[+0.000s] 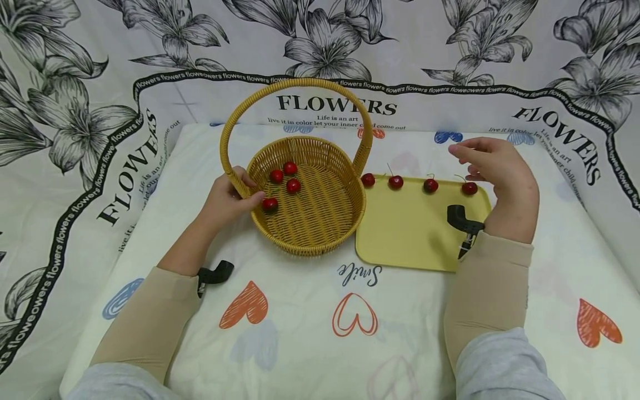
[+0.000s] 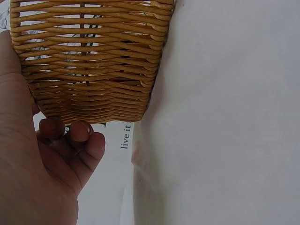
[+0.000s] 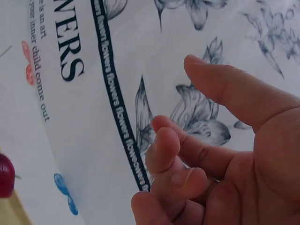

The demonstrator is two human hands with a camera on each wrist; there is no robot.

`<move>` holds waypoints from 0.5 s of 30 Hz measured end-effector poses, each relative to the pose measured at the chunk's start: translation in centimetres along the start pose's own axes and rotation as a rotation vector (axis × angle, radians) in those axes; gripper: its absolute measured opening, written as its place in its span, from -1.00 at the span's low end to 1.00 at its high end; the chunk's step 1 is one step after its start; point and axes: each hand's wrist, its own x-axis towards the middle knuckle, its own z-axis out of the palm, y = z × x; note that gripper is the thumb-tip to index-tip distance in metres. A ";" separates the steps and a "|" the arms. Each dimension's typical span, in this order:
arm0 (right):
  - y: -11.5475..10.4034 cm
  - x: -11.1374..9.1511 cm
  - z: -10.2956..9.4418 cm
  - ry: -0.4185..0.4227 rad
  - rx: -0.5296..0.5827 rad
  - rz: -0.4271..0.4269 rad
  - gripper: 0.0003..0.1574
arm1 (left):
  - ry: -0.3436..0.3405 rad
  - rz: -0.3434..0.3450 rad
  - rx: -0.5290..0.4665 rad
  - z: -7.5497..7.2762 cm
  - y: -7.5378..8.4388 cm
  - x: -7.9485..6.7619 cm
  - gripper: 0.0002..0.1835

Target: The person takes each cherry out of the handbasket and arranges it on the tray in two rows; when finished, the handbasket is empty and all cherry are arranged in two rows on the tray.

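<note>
A round wicker basket [image 1: 320,244] with a tall arched handle stands in the middle of the head view. Several dark red cherries [image 1: 293,186] lie at the left inside it. My left hand [image 1: 227,200] grips the basket's left rim at the foot of the handle, thumb over the edge; the left wrist view shows its fingers [image 2: 96,144] curled at the woven side. To the right, my right hand [image 1: 502,164] hovers above the far right corner of a yellow tray [image 1: 410,233], fingers loosely bent and holding nothing. Below its fingertips sits a cherry [image 1: 469,188].
More cherries [image 1: 395,182] stand in a row along the tray's far edge, stems up. The tray's left side touches or overlaps the basket's right side in the head view. A white cloth [image 1: 300,355] with printed hearts covers the table, and a flower-print cloth [image 1: 410,50] rises behind.
</note>
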 end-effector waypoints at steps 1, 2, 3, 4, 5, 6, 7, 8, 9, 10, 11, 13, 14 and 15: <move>-0.5 -0.2 0.3 -0.009 0.004 -0.021 -0.22 | -0.001 -0.003 -0.004 0.0 0.0 0.0 -0.78; -1.0 -0.3 0.6 -0.021 0.017 -0.046 -0.25 | -0.002 -0.007 -0.009 0.0 0.0 0.0 -0.79; -1.4 -0.5 0.9 -0.032 0.019 -0.069 -0.28 | -0.003 -0.013 -0.014 0.0 0.0 0.0 -0.79; -1.8 -0.7 1.2 -0.045 0.018 -0.093 -0.30 | -0.003 -0.018 -0.017 0.0 0.0 0.0 -0.79; -2.3 -0.9 1.5 -0.059 0.013 -0.109 -0.31 | -0.004 -0.023 -0.019 0.0 0.1 0.0 -0.80; -2.7 -1.1 1.8 -0.073 0.008 -0.117 -0.31 | -0.003 -0.030 -0.021 0.0 0.1 0.1 -0.79; -3.1 -1.3 2.1 -0.085 -0.008 -0.123 -0.31 | -0.002 -0.033 -0.019 0.0 0.1 0.0 -0.79; -3.4 -1.6 2.4 -0.095 -0.017 -0.126 -0.30 | -0.001 -0.035 -0.016 0.0 0.1 0.0 -0.79; -3.8 -1.8 2.6 -0.105 -0.032 -0.127 -0.30 | -0.002 -0.036 -0.012 0.0 0.1 0.1 -0.79; -4.2 -2.0 2.9 -0.118 -0.029 -0.128 -0.29 | -0.002 -0.037 -0.010 0.0 0.1 0.1 -0.79; -4.5 -2.2 3.2 -0.132 -0.019 -0.140 -0.30 | -0.002 -0.039 -0.009 0.0 0.1 0.1 -0.79; -5.0 -2.3 3.9 -0.156 0.005 -0.189 -0.34 | -0.001 -0.040 -0.005 0.0 0.1 0.1 -0.79; -5.3 -2.4 4.3 -0.172 0.022 -0.219 -0.37 | -0.001 -0.040 -0.006 0.0 0.2 0.1 -0.79; -5.5 -2.4 4.6 -0.187 0.040 -0.251 -0.40 | -0.001 -0.039 -0.006 0.0 0.2 0.1 -0.79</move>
